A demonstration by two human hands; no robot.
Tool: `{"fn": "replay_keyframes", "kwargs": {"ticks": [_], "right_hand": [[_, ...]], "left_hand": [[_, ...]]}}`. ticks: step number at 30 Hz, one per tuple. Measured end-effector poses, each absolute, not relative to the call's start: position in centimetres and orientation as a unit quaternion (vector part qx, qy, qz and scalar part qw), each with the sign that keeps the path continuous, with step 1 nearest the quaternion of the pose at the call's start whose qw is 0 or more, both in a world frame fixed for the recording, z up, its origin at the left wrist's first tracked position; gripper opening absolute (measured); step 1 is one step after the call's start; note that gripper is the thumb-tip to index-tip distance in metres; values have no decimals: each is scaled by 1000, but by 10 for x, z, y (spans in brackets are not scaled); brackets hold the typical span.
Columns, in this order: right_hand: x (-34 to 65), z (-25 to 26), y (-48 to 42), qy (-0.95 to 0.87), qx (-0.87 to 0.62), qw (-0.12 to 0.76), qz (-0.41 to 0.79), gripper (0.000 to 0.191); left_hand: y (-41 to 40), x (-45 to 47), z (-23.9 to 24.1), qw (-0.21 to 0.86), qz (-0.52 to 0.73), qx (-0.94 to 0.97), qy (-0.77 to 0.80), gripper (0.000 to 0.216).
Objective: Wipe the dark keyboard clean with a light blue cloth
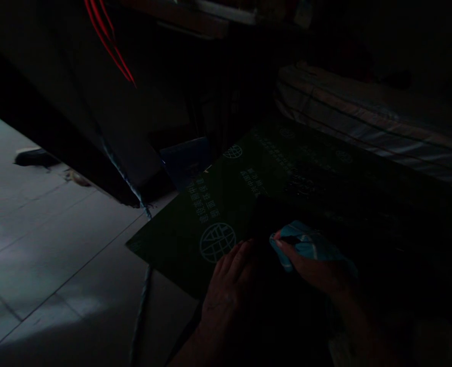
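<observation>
A dark green sheet (180, 234) printed with pale characters and globe marks lies slanted in front of me. On it is a black patch or piece (271, 209), too dark to make out its kind. My left hand (231, 278) rests at the left edge of this black area, fingers stretched forward and lying flat, with nothing seen in them. In my right hand (306, 267) is a bunched light-blue cloth (312, 239) with pale stripes, pinched near its left end. The cloth touches or hovers just over the black area; I cannot tell which.
A striped padded bundle or mattress (344, 117) lies beyond the sheet at right. Red cords (109, 43) hang at upper left. A blue object (185, 158) stands behind the sheet. Light floor tiles (50, 255) and a twisted cord (122, 176) show at left. Deep shadow hides much.
</observation>
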State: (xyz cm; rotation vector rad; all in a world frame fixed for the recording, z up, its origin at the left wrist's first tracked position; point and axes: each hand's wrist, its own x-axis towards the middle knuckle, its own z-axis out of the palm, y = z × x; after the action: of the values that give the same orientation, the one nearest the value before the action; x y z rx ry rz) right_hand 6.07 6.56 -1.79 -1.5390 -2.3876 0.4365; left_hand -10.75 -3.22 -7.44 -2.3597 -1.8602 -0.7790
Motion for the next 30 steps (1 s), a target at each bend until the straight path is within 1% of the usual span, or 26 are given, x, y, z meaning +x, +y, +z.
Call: {"fn": "replay_keyframes", "kwargs": {"ticks": [6,10,14,18,25,30], "right_hand": [[49,-18,70,-821,-510,139,218,28],[46,-16,73,-820,-517,123,213,26],[39,-13,77,-837,-485,113,225,30],[37,-11,78,-835,-493,105,222,30],[28,-8,76,-834,-479,118,247,30],[27,-11,78,-833,-486,103,244,31]], "left_hand": [[-31,-105,-73,32,-270,-756,-596,32],[-32,-105,-73,26,-276,-757,-592,33],[-32,-104,-75,24,-283,-754,-592,34],[-32,-102,-75,37,-295,-749,-593,34],[-32,-101,-69,42,-304,-743,-594,35],[-31,-101,-67,29,-299,-741,-601,36]]}}
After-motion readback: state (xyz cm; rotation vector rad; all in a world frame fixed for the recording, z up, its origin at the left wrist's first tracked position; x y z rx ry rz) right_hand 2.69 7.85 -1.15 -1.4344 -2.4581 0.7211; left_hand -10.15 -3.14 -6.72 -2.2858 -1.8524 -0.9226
